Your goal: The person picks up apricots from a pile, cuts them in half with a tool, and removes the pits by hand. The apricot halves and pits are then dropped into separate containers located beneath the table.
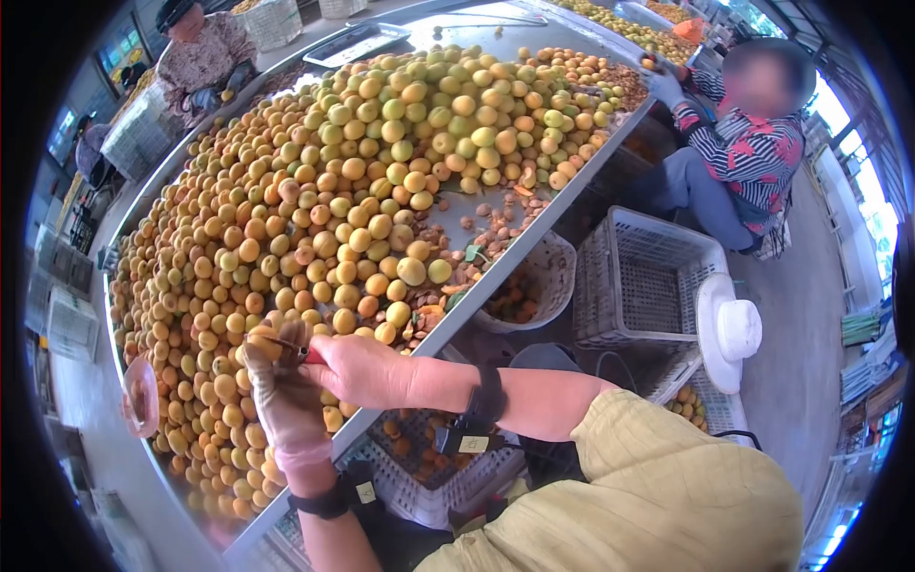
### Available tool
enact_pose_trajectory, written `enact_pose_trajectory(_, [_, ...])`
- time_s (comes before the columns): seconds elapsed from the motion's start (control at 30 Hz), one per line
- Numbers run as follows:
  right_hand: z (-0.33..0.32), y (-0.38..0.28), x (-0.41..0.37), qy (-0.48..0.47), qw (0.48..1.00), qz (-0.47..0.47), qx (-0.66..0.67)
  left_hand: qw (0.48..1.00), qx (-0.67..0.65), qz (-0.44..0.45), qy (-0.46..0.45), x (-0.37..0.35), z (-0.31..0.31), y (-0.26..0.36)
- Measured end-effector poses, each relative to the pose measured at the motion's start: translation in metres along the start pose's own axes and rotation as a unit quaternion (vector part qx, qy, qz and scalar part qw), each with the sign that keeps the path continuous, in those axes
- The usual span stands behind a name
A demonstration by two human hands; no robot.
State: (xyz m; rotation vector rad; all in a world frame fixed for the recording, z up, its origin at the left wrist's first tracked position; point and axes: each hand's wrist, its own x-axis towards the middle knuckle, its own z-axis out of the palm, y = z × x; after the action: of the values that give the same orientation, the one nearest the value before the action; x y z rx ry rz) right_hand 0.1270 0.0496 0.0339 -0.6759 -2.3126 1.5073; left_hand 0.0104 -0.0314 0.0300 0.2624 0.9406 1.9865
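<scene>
My left hand (289,410), in a pale glove with dark-stained fingers, is closed around an apricot (264,342) over the near part of the fruit pile. Bare and closed, my right hand (364,372) grips a small knife (313,357) by its red handle. The knife's thin blade points left and lies right at the apricot; its tip is partly hidden by the fruit and glove. Both hands are close together above the heap of yellow-orange apricots (315,214) on the metal table (496,272).
Brown pits (500,224) and fruit scraps lie along the table edge. Below it stand a white bucket (543,286) with apricot pieces, a grey crate (658,276) and a crate near my lap (410,486). A white hat (729,332) rests on crates. Co-workers sit across and at right.
</scene>
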Motion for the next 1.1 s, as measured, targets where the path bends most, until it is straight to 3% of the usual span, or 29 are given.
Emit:
enact_pose_trajectory(0.07, [0.004,-0.003,0.000,0.047,0.998,0.010,-0.029,1.000,-0.013,0.000,-0.015,0.005,-0.006,-0.003])
enact_pose_trajectory(0.13, [0.005,0.016,0.008,0.038,0.998,-0.025,0.040,0.997,0.034,0.040,-0.058,0.024,-0.034,-0.013])
enact_pose_trajectory(0.2, [-0.009,0.010,0.008,0.020,0.998,-0.001,-0.056,0.987,0.141,0.059,-0.041,0.014,-0.022,0.002])
enact_pose_trajectory(0.4, [0.000,0.013,0.007,0.071,0.996,-0.039,-0.024,0.966,0.233,0.107,-0.016,0.011,-0.016,0.009])
enact_pose_trajectory(0.5, [0.008,0.007,0.006,0.085,0.994,-0.060,-0.041,0.991,0.111,0.067,-0.026,0.004,-0.005,0.000])
enact_pose_trajectory(0.67, [0.018,0.001,0.006,0.096,0.989,-0.027,-0.111,0.998,0.029,0.047,-0.013,0.003,-0.008,-0.006])
enact_pose_trajectory(0.73, [0.027,0.003,0.005,0.119,0.987,-0.039,-0.098,0.996,-0.088,-0.015,0.013,0.006,-0.009,-0.002])
enact_pose_trajectory(0.83, [0.023,0.010,0.004,0.062,0.997,-0.035,0.042,0.994,-0.108,0.026,0.004,0.013,-0.018,0.009])
enact_pose_trajectory(0.93, [0.011,0.005,0.003,0.122,0.978,-0.062,0.158,0.992,-0.111,0.060,-0.013,0.018,-0.027,0.017])
enact_pose_trajectory(0.97, [0.005,0.009,0.005,0.086,0.950,0.014,0.298,0.997,-0.021,0.067,-0.024,0.014,-0.023,0.018])
enact_pose_trajectory(1.0, [0.001,0.011,0.010,0.080,0.932,0.010,0.352,0.994,0.069,0.072,-0.038,0.011,-0.018,0.018])
enact_pose_trajectory(1.03, [-0.001,0.011,0.014,0.080,0.922,-0.005,0.380,0.984,0.158,0.073,-0.048,0.008,-0.013,0.016])
enact_pose_trajectory(1.1, [-0.003,0.006,0.021,0.090,0.915,-0.022,0.393,0.970,0.217,0.097,-0.059,0.000,0.003,0.007])
